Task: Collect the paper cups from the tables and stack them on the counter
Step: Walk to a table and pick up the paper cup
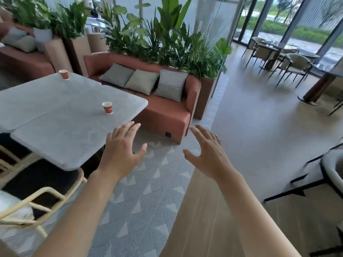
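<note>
Head view: early going, I'd say. Left hand point(121, 145) and right hand point(207, 151) reach out, fingers spread, holding nothing. One cup point(107, 107) stands on the bench point(55, 127), another cup point(64, 74) at its far edge. No counter visible.

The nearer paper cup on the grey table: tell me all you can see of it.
The nearer paper cup is small and tapered, red-orange outside with a faint pale mark on its wall, white inside with a rolled white rim. It stands upright, mouth open, on the grey table near its right edge. Nothing else touches it; its contents cannot be made out.
</note>
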